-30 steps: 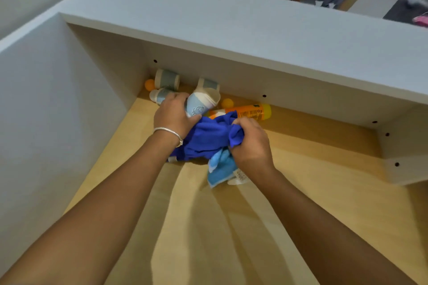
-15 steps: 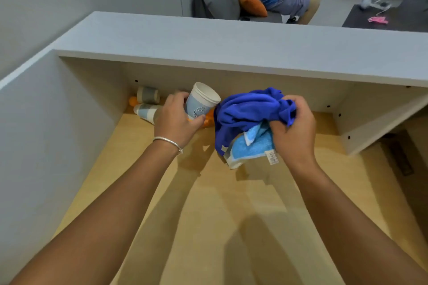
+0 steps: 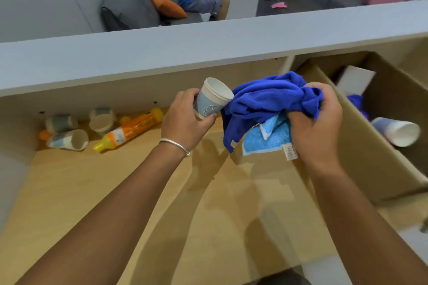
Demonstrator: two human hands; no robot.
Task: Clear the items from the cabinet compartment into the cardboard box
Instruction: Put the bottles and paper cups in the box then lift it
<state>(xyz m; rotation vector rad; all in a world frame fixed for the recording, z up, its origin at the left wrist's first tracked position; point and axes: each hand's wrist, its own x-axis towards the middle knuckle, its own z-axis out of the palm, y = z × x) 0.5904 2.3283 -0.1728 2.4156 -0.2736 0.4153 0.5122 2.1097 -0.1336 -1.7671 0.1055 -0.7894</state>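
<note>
1. Fingers of the left hand curl round a paper cup, held tilted above the cabinet compartment's wooden floor.
2. Right hand grips a bunched dark blue cloth together with a light blue towel, beside the cardboard box's near wall.
3. Inside the box lies a white cup on its side.
4. Against the compartment's back lie three more cups and an orange bottle.

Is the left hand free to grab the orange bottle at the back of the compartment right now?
Probably not: the left hand already grips a paper cup. The path to the orange bottle itself looks open.
</note>
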